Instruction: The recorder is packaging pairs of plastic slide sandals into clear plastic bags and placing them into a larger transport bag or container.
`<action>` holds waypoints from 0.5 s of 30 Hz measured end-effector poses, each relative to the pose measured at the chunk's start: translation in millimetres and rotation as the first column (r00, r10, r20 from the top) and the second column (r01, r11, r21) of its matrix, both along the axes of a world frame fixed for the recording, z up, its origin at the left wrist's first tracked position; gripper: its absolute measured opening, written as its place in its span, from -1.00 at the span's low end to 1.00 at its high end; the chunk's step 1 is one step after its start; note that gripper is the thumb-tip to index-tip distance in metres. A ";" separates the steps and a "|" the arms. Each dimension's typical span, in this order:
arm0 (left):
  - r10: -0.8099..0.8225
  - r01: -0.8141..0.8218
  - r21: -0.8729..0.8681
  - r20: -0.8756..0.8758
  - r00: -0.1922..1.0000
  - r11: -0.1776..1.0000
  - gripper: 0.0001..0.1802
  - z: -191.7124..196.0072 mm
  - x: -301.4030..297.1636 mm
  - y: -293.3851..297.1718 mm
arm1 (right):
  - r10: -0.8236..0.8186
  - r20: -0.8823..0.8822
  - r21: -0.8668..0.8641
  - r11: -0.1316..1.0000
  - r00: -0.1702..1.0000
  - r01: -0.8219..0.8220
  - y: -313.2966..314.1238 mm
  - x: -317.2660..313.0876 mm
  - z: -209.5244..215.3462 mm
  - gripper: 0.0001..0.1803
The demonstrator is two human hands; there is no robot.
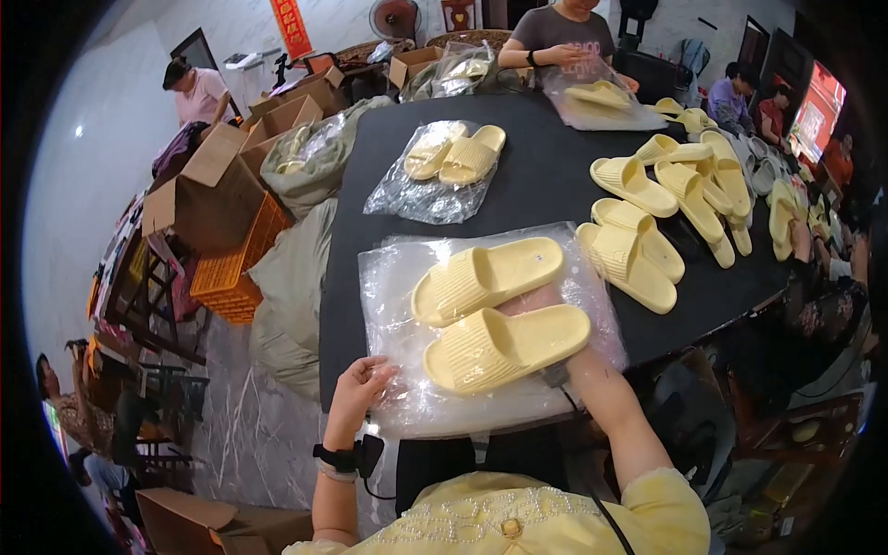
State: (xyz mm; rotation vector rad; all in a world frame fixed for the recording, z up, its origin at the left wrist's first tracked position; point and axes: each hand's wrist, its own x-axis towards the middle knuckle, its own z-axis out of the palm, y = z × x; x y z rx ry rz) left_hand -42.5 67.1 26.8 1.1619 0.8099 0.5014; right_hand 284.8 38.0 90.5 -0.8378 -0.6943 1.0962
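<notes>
Two pale yellow slippers lie side by side on a stack of clear plastic bags (393, 287) at the near edge of the black table (546, 185). The upper slipper (486, 277) and the lower slipper (504, 344) both point toe-right. My right hand (535, 301) reaches in from the right and is mostly hidden between and under the pair, gripping them. My left hand (363, 381), with a black watch on its wrist, pinches the lower left corner of the top bag.
A bagged slipper pair (453, 157) lies mid-table. Several loose yellow slippers (647, 203) spread along the right side. A person across the table (564, 37) handles a bag with slippers. Cardboard boxes (222, 180), an orange crate (231, 273) and grey sacks (296, 277) stand to the left.
</notes>
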 end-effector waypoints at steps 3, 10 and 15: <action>0.028 -0.028 0.061 0.004 1.000 0.998 -0.63 -9.7 0.3 -4.3 | -0.044 0.125 -0.033 0.998 0.991 0.048 12.1 -1.1 19.9 -0.37; 0.171 -0.157 0.246 -0.038 0.985 0.957 -0.66 -25.1 3.9 -21.9 | -0.107 0.404 -0.054 0.989 0.909 0.140 -98.3 -22.1 -16.5 -0.37; 0.115 -0.073 0.322 -0.115 0.987 0.944 -0.68 -29.4 22.8 -18.4 | -0.109 -0.012 -0.082 0.991 0.994 0.108 -135.4 8.6 1.5 -0.42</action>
